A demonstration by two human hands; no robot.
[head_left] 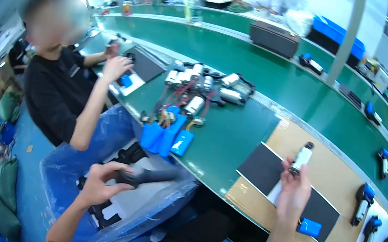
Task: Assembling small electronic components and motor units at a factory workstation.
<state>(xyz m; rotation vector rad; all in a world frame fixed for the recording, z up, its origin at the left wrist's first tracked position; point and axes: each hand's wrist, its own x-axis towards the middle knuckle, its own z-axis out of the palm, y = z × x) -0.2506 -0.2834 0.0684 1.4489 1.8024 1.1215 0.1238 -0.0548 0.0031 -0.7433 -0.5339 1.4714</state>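
My left hand point(102, 185) grips a black plastic housing point(151, 177), smeared by motion, above a blue plastic-lined bin point(175, 205). More black housings point(132, 154) lie inside that bin. Over the cardboard sheet on the bench, my right hand point(293, 191) holds up a silver cylindrical motor point(303, 157) with black ends. A blue battery pack point(309, 227) rests beside my right forearm, on a black mat point(324, 214); wires from the motor cannot be made out.
A pile of silver motors point(196, 78) with red wires and blue battery packs point(162, 139) covers the bench at centre left. Assembled black-and-blue units point(363, 203) lie on the right. A co-worker point(63, 89) works at the left; a green conveyor belt point(282, 82) runs beyond.
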